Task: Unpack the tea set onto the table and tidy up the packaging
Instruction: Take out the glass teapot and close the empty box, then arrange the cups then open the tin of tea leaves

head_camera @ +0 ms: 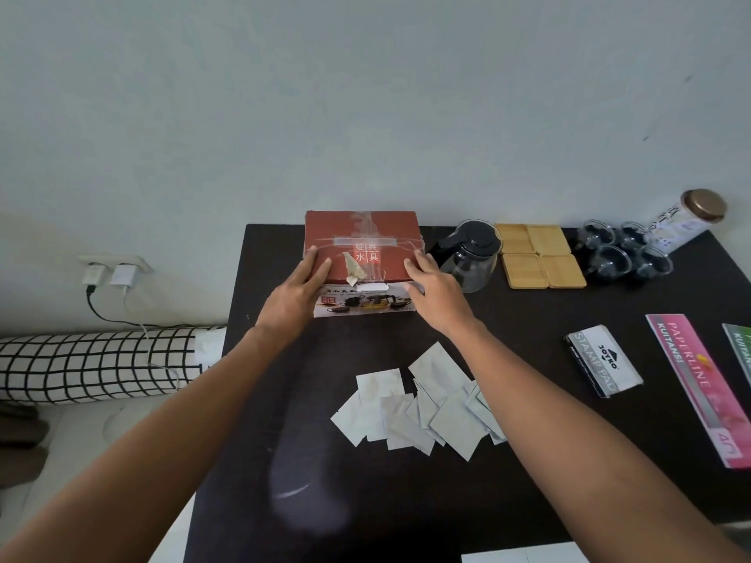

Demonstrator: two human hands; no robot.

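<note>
Here, in the head view, a dark table (528, 461) stands against a pale wall, and the red tea set box (363, 253) sits closed at the table's far edge, a little left of the middle of that edge. Its top is crossed with clear tape and carries a torn paper scrap near the front; its front side shows printed pictures of teaware. The left hand (300, 286) rests on the box's left front corner, fingers straight and laid flat over the lid. The right hand (430, 284) rests on the right front corner in the same way, fingers extended along the lid's edge. Neither hand curls round anything.

Just beside the box on its right stands a glass teapot (467, 256) with a black lid and handle, touching or nearly touching the box; which, I cannot tell. Further along the far edge lie four wooden coasters (538, 256) in a two-by-two block, then four small glass cups (626, 251) grouped together, and at the far right corner a tall jar (686, 221) with a bronze-coloured lid, tilted in this wide view.

In the middle of the table, nearer the person, lies a loose heap of white paper sheets (422, 404), overlapping one another. Toward the right edge lie a stamp pad box (603, 361), a pink receipt book (703, 390), and a green one (739, 347) cut off by the frame.

Left of the table, a grid-patterned bolster (93, 365) lies below wall sockets (111, 270) with two chargers plugged in.
</note>
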